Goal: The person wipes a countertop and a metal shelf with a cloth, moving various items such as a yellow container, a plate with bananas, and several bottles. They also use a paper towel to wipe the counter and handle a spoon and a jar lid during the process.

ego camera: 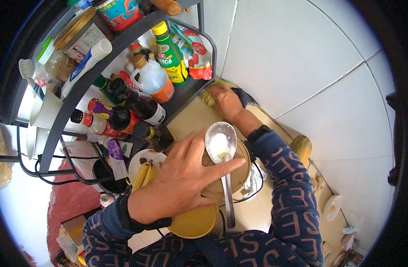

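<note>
My left hand point(177, 173) spreads over a tan round lid point(212, 185) in front of me. Its index finger crosses the neck of a metal spoon point(220, 142); what supports the spoon below is hidden. White powder fills part of the spoon's bowl, and its handle points toward my body. Farther off, my right hand point(227, 101) is closed on a yellow-green, soft-looking item point(209, 96), too blurred to name. That hand is low at the counter point(187, 115), by the shelf's end and the tiled wall. Something dark lies just beyond its wrist.
A dark shelf rack point(190, 90) at left holds bottles, including a green bottle point(170, 56) and a white jug point(153, 80). Bananas point(145, 175) lie on a white plate point(136, 163). A yellow round vessel point(194, 222) sits nearest me. Right: a squash point(300, 148), a white bowl point(332, 207).
</note>
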A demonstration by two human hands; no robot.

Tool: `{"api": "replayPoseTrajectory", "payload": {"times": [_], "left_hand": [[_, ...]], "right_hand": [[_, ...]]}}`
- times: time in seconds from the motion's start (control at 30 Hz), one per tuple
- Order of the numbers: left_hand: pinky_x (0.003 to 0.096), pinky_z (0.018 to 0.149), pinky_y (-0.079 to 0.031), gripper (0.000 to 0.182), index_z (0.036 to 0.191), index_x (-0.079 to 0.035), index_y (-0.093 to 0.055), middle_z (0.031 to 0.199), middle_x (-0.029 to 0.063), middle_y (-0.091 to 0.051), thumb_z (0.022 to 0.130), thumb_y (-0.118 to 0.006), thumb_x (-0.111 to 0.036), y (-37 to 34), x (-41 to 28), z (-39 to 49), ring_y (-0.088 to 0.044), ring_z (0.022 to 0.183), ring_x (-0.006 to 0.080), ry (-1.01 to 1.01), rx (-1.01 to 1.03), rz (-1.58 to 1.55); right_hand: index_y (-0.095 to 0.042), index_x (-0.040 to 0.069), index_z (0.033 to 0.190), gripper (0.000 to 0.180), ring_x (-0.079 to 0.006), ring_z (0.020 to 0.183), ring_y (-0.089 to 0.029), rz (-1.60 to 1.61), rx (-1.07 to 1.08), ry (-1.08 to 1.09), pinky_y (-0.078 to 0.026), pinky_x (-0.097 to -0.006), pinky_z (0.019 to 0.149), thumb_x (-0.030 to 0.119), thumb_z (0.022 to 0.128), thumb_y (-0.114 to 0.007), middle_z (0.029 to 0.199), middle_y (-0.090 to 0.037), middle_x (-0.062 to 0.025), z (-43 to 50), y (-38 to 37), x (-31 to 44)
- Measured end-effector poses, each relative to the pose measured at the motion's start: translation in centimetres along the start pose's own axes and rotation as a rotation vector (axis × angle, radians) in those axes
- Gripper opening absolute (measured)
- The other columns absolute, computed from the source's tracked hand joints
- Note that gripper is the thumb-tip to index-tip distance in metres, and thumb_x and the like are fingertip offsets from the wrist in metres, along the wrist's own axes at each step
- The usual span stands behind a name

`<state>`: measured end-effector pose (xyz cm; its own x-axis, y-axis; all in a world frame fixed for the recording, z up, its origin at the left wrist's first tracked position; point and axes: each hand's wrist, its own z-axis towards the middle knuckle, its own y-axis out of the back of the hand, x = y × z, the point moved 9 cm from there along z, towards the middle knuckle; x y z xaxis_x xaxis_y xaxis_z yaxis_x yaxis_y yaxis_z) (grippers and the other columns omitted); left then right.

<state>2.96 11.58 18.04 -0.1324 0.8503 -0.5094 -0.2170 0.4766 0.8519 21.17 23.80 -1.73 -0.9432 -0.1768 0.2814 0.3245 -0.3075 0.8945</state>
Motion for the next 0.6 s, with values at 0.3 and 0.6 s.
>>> {"api": "replayPoseTrajectory", "payload": {"times": [0.3, 0.6], "left_hand": [[0.051, 0.09, -0.046, 0.089, 0.141, -0.034, -0.057, 0.116, 0.0198, -0.046, 0.059, -0.091, -0.039, 0.5, -0.3, 0.4, -0.05, 0.106, 0.0422, 0.002, -0.063, 0.051], [0.0478, 0.095, -0.046, 0.085, 0.141, -0.035, -0.056, 0.119, 0.0185, -0.044, 0.063, -0.09, -0.026, 0.0, 0.0, 0.0, -0.049, 0.115, 0.0422, 0.054, -0.052, 0.05]], "right_hand": [[-0.064, 0.017, 0.129, 0.055, -0.0301, 0.114, -0.062, -0.113, 0.072, 0.036, -0.055, -0.0404, 0.092, 0.006, 0.075, -0.067, 0.126, -0.067, -0.0108, 0.2, 0.8, 0.3], [-0.057, 0.008, 0.138, 0.066, -0.0342, 0.122, -0.054, -0.064, 0.125, 0.136, -0.046, -0.0414, 0.104, 0.028, 0.078, -0.074, 0.136, -0.061, -0.0118, -3.9, 0.4, 0.0]]}}
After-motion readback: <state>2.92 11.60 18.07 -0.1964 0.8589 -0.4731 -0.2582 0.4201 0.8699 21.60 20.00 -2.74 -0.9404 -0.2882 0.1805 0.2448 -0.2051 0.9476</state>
